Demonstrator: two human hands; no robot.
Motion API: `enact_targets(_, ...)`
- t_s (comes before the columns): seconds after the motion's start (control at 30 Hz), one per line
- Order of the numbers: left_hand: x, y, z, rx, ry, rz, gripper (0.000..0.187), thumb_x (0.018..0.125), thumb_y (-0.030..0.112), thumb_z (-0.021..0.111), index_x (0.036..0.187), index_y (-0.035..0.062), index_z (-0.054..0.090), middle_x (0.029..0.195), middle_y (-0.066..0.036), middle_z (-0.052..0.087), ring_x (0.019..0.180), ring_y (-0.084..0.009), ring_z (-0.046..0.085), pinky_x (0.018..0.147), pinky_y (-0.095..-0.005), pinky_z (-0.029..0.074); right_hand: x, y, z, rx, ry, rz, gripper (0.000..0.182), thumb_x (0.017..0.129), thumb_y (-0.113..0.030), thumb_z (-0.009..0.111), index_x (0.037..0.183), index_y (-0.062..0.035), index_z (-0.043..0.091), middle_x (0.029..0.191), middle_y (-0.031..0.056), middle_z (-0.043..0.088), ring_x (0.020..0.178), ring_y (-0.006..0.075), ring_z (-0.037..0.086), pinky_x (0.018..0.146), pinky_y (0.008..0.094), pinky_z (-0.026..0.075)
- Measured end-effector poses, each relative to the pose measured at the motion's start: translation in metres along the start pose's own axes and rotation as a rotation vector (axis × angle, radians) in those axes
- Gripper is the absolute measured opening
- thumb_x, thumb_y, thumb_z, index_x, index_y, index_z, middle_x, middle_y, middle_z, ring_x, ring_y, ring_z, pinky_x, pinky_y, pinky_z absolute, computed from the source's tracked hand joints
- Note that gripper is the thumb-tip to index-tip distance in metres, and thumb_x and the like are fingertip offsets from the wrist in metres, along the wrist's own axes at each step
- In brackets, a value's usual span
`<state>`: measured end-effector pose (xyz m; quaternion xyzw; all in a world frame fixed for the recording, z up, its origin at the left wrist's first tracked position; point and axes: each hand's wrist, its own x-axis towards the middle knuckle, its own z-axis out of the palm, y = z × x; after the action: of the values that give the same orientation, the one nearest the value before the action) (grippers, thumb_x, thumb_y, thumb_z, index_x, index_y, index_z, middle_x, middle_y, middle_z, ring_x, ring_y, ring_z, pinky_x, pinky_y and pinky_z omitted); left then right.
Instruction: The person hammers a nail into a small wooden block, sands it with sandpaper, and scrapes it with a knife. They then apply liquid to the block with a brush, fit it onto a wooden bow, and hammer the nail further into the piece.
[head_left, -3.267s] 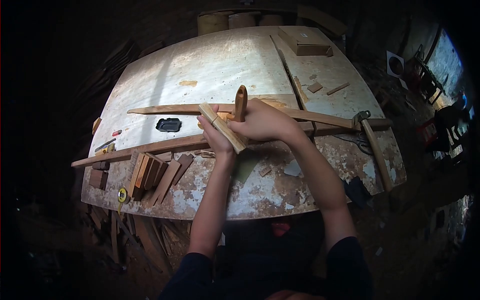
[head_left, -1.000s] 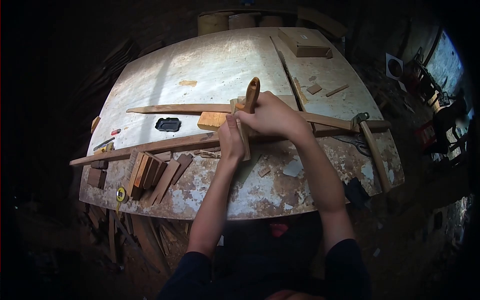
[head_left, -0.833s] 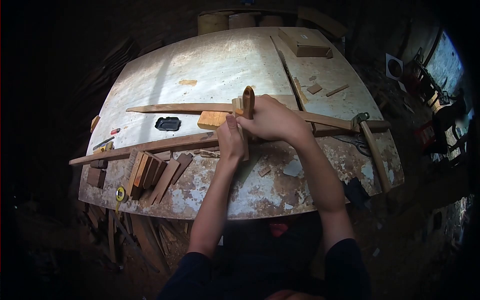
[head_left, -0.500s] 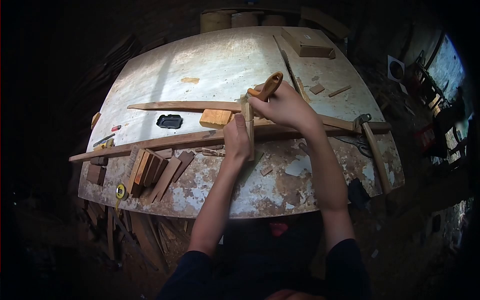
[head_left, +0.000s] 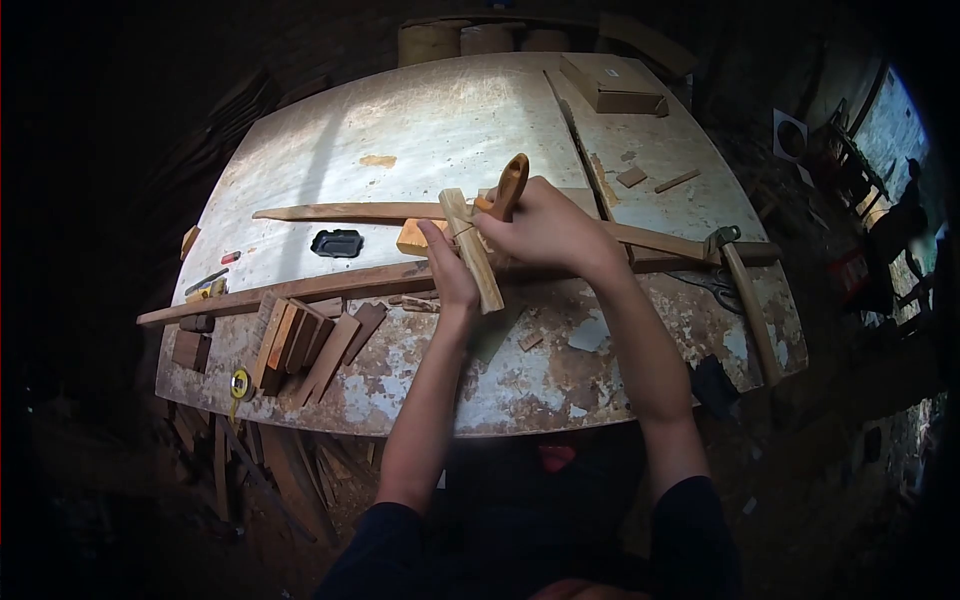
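Observation:
My left hand (head_left: 452,272) grips a short pale wooden piece (head_left: 472,250) from its left side, thumb raised. The piece tilts, its top leaning left, above the long beam. My right hand (head_left: 540,228) is closed around a brush with an orange-brown wooden handle (head_left: 513,184), held against the piece's right side; its bristles are hidden. Just left of the piece lies a light wooden block (head_left: 420,237). Behind it a long tapered strip (head_left: 345,212) points left. A black tray (head_left: 337,243) rests farther left.
A long beam (head_left: 330,285) crosses the worktable (head_left: 400,120). Leaning wood pieces (head_left: 290,345) and a tape measure (head_left: 240,383) are at the front left. A hammer (head_left: 750,300) and scissors (head_left: 712,290) lie right; a cardboard box (head_left: 615,88) sits at the back right.
The wooden piece has turned from nearly upright to tilted left and shows a broader face. My left hand has shifted slightly left, and the brush handle has moved left and stands steeper.

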<state>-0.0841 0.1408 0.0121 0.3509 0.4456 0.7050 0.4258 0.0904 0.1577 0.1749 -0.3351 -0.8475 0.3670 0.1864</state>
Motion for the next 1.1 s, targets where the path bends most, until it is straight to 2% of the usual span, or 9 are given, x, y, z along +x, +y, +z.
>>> enact_targets(0.07, 0.007, -0.002, 0.001, -0.05, 0.187, 0.145, 0.096, 0.113, 0.075, 0.016, 0.131, -0.0032, 0.069, 0.114, -0.012, 0.072, 0.099, -0.0194, 0.068, 0.087, -0.0329, 0.056, 0.0, -0.001, 0.004, -0.098, -0.111, -0.093, 0.034, 0.097, -0.03, 0.073, 0.107, 0.0012, 0.079, 0.085, 0.0142, 0.076, 0.075, 0.02, 0.074, 0.071, 0.0352, 0.059)
enact_targets(0.2, 0.001, 0.012, 0.005, -0.183, 0.195, 0.115, 0.093, 0.114, 0.073, 0.02, 0.134, -0.0048, 0.067, 0.118, -0.013, 0.071, 0.102, -0.0209, 0.069, 0.094, -0.0342, 0.057, 0.006, -0.017, 0.007, 0.26, -0.103, 0.167, 0.055, 0.095, -0.037, 0.075, 0.135, 0.0008, 0.074, 0.093, 0.0173, 0.079, 0.086, 0.0235, 0.077, 0.079, 0.0363, 0.061)
enact_targets(0.23, 0.0, 0.011, 0.007, -0.148, 0.191, 0.079, 0.092, 0.115, 0.072, 0.021, 0.135, -0.0057, 0.067, 0.117, -0.014, 0.071, 0.102, -0.022, 0.071, 0.096, -0.0345, 0.057, 0.015, -0.006, 0.02, 0.195, 0.03, 0.094, 0.06, 0.097, -0.037, 0.074, 0.143, 0.0009, 0.069, 0.093, 0.0175, 0.079, 0.083, 0.0221, 0.077, 0.076, 0.036, 0.061)
enact_targets(0.33, -0.009, 0.017, 0.018, -0.132, 0.228, 0.138, 0.089, 0.116, 0.07, 0.022, 0.129, -0.0049, 0.067, 0.113, -0.013, 0.071, 0.1, -0.0207, 0.071, 0.092, -0.0327, 0.058, 0.019, -0.002, 0.022, -0.012, -0.142, -0.093, 0.062, 0.098, -0.036, 0.074, 0.146, 0.0012, 0.067, 0.093, 0.0169, 0.078, 0.08, 0.0189, 0.075, 0.073, 0.0347, 0.06)
enact_targets(0.37, -0.007, 0.015, 0.019, -0.131, 0.236, 0.126, 0.085, 0.117, 0.068, 0.025, 0.127, -0.0046, 0.067, 0.112, -0.013, 0.072, 0.1, -0.0192, 0.07, 0.091, -0.0318, 0.057, 0.014, -0.005, 0.009, 0.029, -0.229, 0.046, 0.057, 0.098, -0.037, 0.073, 0.139, 0.0028, 0.071, 0.095, 0.0168, 0.079, 0.084, 0.0215, 0.076, 0.08, 0.0355, 0.06)
enact_targets(0.47, -0.012, 0.017, 0.02, -0.078, 0.116, 0.046, 0.083, 0.117, 0.066, 0.029, 0.131, -0.0058, 0.067, 0.114, -0.014, 0.073, 0.103, -0.0185, 0.071, 0.092, -0.0313, 0.057, 0.027, 0.01, 0.021, 0.138, 0.156, -0.038, 0.05, 0.099, -0.036, 0.072, 0.133, 0.0011, 0.075, 0.096, 0.0159, 0.079, 0.089, 0.0244, 0.076, 0.087, 0.0369, 0.06)
enact_targets(0.6, -0.013, 0.027, 0.016, -0.067, -0.021, 0.039, 0.078, 0.118, 0.062, 0.034, 0.14, -0.0073, 0.064, 0.109, -0.01, 0.074, 0.098, -0.016, 0.07, 0.09, -0.0291, 0.056, 0.01, 0.016, 0.004, -0.166, -0.107, -0.194, 0.041, 0.099, -0.036, 0.074, 0.12, -0.0008, 0.079, 0.097, 0.0145, 0.08, 0.089, 0.026, 0.076, 0.088, 0.0395, 0.06)
enact_targets(0.77, -0.009, 0.036, 0.012, -0.214, -0.13, -0.041, 0.07, 0.115, 0.056, 0.052, 0.151, -0.0045, 0.052, 0.094, -0.012, 0.068, 0.064, -0.0152, 0.069, 0.063, -0.0354, 0.066, -0.006, -0.008, -0.037, 0.176, 0.221, -0.028, 0.041, 0.104, -0.039, 0.074, 0.121, -0.0021, 0.076, 0.081, 0.0021, 0.071, 0.072, 0.01, 0.067, 0.067, 0.0297, 0.056)
enact_targets(1.1, -0.009, 0.046, 0.011, -0.43, -0.056, -0.252, 0.074, 0.114, 0.068, 0.036, 0.131, -0.0003, 0.059, 0.115, -0.016, 0.071, 0.095, -0.0262, 0.078, 0.083, -0.0393, 0.069, -0.01, 0.003, -0.02, 0.026, -0.139, -0.126, 0.046, 0.099, -0.038, 0.08, 0.128, -0.0024, 0.078, 0.11, 0.0115, 0.08, 0.1, 0.0187, 0.075, 0.088, 0.0329, 0.059)
